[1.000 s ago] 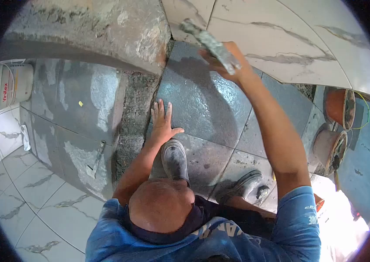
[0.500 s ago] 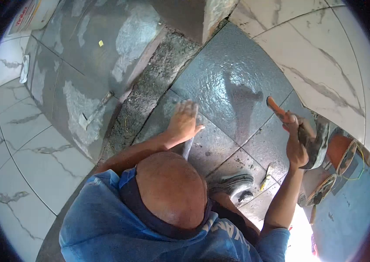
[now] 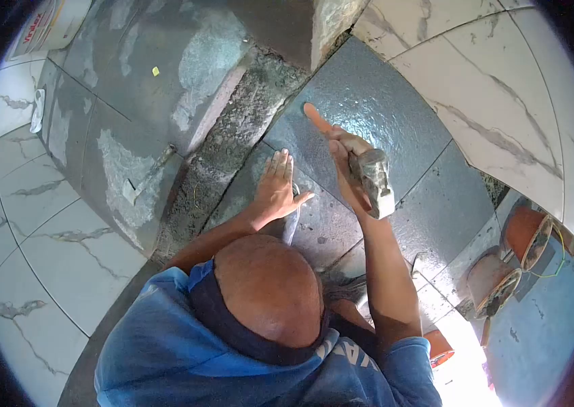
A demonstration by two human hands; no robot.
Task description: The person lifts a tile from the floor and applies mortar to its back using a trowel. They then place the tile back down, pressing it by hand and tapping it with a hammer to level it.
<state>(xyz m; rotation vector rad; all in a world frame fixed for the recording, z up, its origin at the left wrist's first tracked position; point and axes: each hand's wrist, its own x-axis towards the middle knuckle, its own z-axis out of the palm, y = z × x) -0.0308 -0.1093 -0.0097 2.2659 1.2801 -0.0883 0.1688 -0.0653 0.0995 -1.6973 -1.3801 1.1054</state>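
Observation:
My left hand (image 3: 276, 188) lies flat with its fingers stretched out on the dark grey floor tile, beside the rough mortar gap (image 3: 229, 132). Under its wrist side a pale, narrow object (image 3: 291, 224) shows in part; I cannot make out what it is. My right hand (image 3: 349, 163) is wrapped round a mallet with an orange handle end (image 3: 315, 117) and a dirty grey head (image 3: 376, 183). The mallet is raised over the wet grey tile (image 3: 395, 122), its handle end pointing to the upper left.
A trowel-like tool (image 3: 148, 176) lies on the smeared tiles at left. Two dirty buckets (image 3: 525, 227) (image 3: 490, 278) stand at right, and another orange container (image 3: 439, 346) below. White marbled tiles (image 3: 497, 88) lie at upper right. A white bucket (image 3: 49, 27) is at upper left.
My right hand has moved left with the mallet, from the right side to over the wet tile. My left hand has barely moved.

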